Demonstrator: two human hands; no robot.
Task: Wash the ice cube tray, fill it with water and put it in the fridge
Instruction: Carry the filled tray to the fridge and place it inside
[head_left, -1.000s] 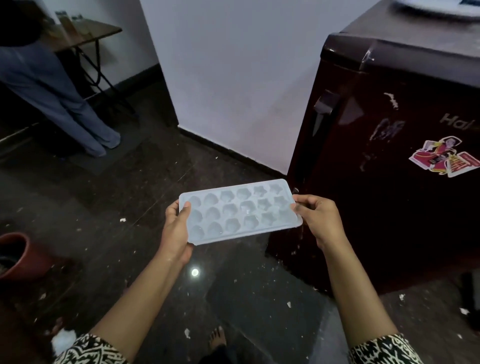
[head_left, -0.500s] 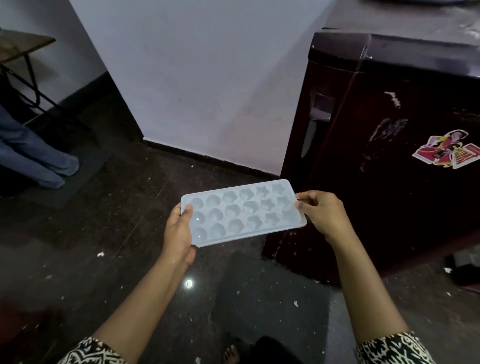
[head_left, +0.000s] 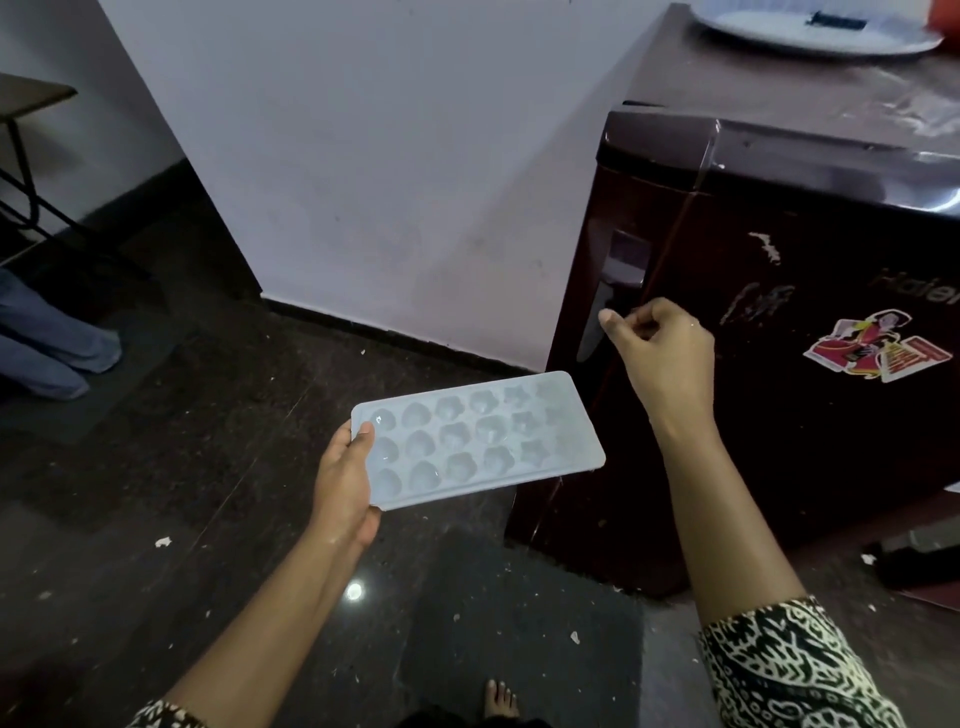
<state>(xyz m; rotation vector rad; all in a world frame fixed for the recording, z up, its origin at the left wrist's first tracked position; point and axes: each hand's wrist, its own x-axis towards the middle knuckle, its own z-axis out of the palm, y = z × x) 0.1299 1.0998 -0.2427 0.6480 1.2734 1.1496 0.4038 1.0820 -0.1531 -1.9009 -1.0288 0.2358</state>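
While the left hand (head_left: 345, 483) grips the ice tray (head_left: 478, 441) by its left end, long axis pointing at the fridge door (head_left: 779, 415), the right hand (head_left: 660, 353), curled on nothing, sits just beside the door handle (head_left: 613, 291), clearly nearer.

— The ice tray (head_left: 478, 441) is looking like pale, smooth plastic, slightly see-through and shining softly.
— And the fridge (head_left: 779, 441) is gleaming: a dark glossy door, scuffed in spots.
— The floor (head_left: 208, 493) is shining like polished dark stone, and it is mirroring a light.
— The wall (head_left: 389, 182) is showing flat, matt paint.
— The sleeve (head_left: 789, 670) is looking like soft printed cloth.
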